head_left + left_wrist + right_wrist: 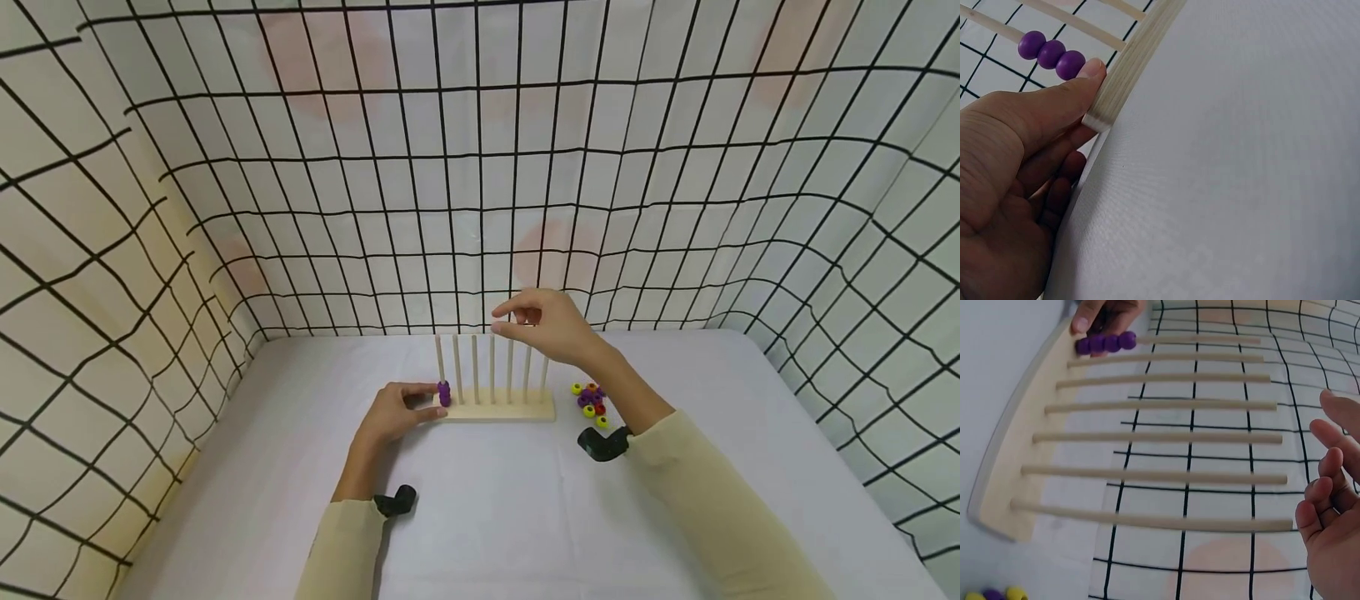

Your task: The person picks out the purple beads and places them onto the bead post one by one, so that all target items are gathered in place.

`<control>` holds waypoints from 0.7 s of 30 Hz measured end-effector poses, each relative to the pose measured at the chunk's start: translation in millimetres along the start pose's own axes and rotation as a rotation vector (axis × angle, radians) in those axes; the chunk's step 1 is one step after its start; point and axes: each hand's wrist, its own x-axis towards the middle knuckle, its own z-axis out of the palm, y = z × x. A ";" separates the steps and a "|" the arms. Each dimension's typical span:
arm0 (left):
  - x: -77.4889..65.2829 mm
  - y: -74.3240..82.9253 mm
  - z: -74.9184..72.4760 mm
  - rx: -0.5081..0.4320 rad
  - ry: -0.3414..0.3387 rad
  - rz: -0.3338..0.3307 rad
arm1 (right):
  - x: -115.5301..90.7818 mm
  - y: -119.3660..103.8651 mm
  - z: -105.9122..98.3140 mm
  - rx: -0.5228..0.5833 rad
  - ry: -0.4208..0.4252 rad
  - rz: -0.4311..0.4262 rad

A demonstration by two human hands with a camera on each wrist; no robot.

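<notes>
A pale wooden base with several upright pegs stands on the white table. On its leftmost peg, several purple beads are stacked at the bottom. The left hand grips the left end of the base, its thumb on the near side beside the beads, as the left wrist view also shows. Above the tops of the middle and right pegs hovers the right hand, thumb and forefinger apart. Nothing shows between its fingers in the head view or the right wrist view.
A small pile of loose yellow, purple and red beads lies right of the base, close to the right forearm. Behind and at both sides rises a black grid against white cloth. White cloth covers the table.
</notes>
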 end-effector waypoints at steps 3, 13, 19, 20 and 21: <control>0.2 -0.3 0.4 0.002 -0.004 0.000 | -10.1 6.8 -9.2 -0.004 0.008 0.030; -1.9 -1.6 -0.4 -0.005 -0.001 -0.005 | -43.4 42.2 -30.6 -0.056 0.052 0.108; -1.2 -1.9 -0.1 -0.009 -0.005 0.009 | -59.2 61.7 -40.8 -0.107 0.079 0.145; -0.8 -2.1 0.1 -0.007 -0.005 0.012 | -61.7 65.2 -42.2 -0.110 0.080 0.153; -0.7 -1.6 0.2 -0.009 -0.008 0.013 | -63.9 68.8 -43.4 -0.113 0.079 0.157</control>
